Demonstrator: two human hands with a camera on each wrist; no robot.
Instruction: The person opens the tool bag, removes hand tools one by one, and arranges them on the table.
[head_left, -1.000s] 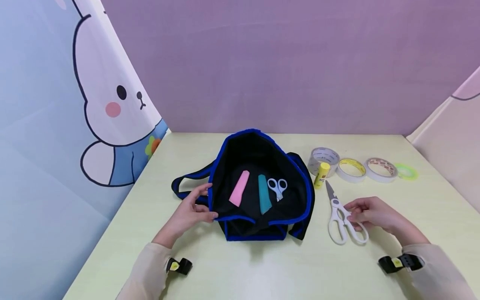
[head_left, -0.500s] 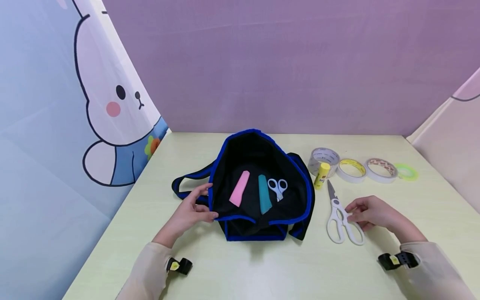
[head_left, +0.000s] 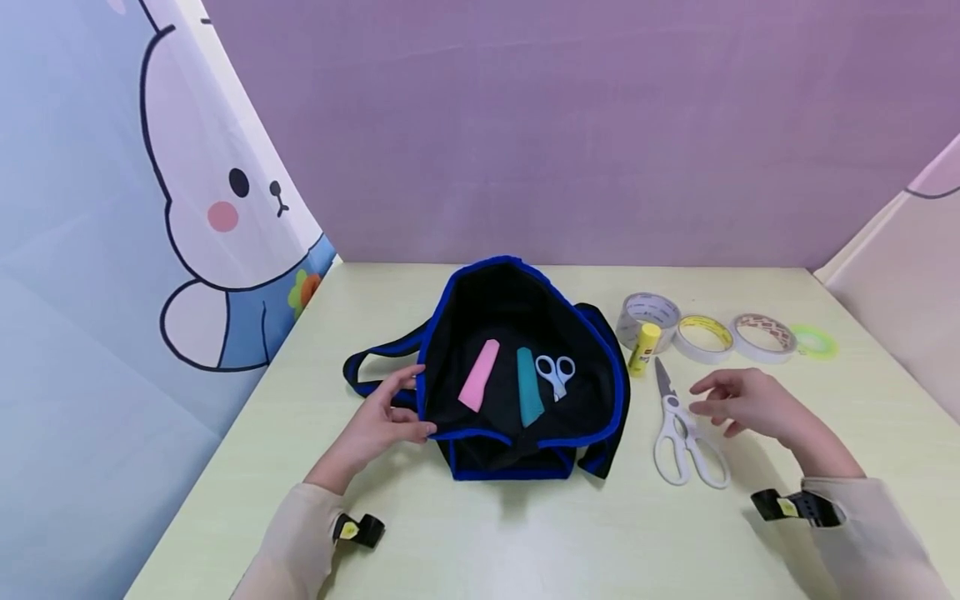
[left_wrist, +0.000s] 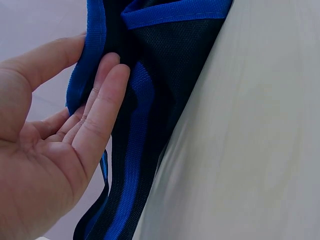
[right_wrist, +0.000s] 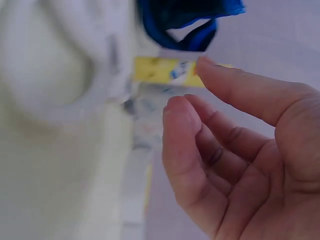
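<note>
Our left hand (head_left: 382,423) pinched the blue-edged black fabric bag (head_left: 510,300); our right hand (head_left: 752,406), loose and empty, hovered by white-handled metal scissors (head_left: 671,404), nearer the right edge of the table (head_left: 600,542). A handle-end grip seemed safest.

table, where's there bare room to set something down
Bare: the front of the table, between the left sleeve and right sleeve, before the black bag; also back left, behind the bag's left strap. Crowded: right of the bag, where the glue stick, tape rolls and white scissors cluster, with the right hand by the scissors.
</note>
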